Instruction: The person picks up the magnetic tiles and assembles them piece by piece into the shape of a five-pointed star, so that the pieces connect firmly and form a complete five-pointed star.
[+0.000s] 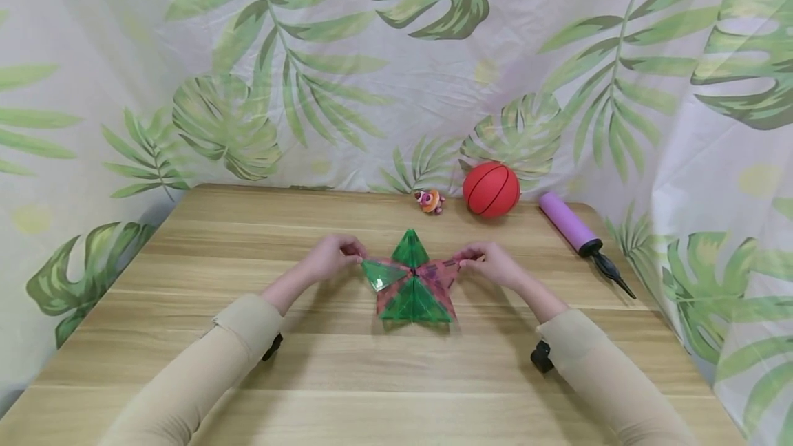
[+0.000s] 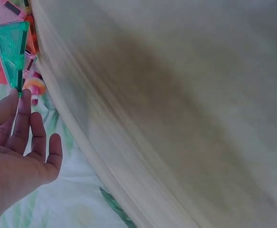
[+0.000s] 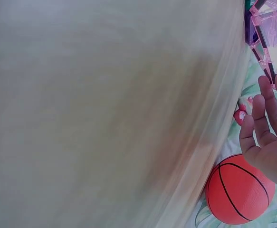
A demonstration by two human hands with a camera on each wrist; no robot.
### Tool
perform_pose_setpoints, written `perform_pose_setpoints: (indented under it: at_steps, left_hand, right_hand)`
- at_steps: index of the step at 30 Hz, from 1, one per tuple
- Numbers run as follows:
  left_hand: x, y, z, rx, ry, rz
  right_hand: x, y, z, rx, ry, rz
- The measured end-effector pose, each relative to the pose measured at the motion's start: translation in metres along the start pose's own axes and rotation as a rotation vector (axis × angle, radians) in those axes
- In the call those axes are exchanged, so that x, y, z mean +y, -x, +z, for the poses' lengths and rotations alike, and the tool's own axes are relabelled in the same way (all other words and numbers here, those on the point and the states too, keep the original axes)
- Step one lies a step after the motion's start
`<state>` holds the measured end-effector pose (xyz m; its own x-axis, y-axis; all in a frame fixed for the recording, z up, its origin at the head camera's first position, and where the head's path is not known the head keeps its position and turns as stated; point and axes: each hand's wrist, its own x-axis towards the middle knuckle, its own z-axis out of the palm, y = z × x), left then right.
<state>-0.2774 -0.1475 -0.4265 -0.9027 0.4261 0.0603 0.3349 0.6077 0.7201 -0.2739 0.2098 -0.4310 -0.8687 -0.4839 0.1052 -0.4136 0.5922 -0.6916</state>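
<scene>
A star-shaped build of translucent magnetic tiles [image 1: 414, 300], green and pinkish red, is at the middle of the wooden table. My left hand [image 1: 337, 255] pinches the tip of its left point between thumb and finger. In the left wrist view that point shows as a green triangular tile [image 2: 11, 47], its tip at the fingertips of the left hand [image 2: 22, 147]. On the other side, my right hand [image 1: 491, 261] pinches the tip of the right point. The right wrist view has a pink-edged tile [image 3: 266, 40] at the thumb and forefinger of the right hand [image 3: 271, 128].
Behind the star, a small colourful figurine [image 1: 430, 202] and a red ball with black lines [image 1: 491, 189] stand near the table's back edge. A purple hand pump [image 1: 568, 224] with a black nozzle lies at the right. A leaf-patterned cloth [image 1: 334, 88] hangs behind the table [image 1: 372, 391].
</scene>
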Motion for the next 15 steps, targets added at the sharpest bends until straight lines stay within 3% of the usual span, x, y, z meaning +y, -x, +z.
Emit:
perform_pose_setpoints:
  at_steps: [9, 15]
  left_hand:
    - [-0.007, -0.023, 0.0, 0.049, 0.009, -0.078]
    - [-0.008, -0.027, 0.0, 0.069, -0.007, -0.088]
  right_hand:
    - [0.012, -0.021, -0.002, 0.042, -0.042, 0.05]
    - [0.015, -0.026, -0.004, 0.02, -0.03, 0.081]
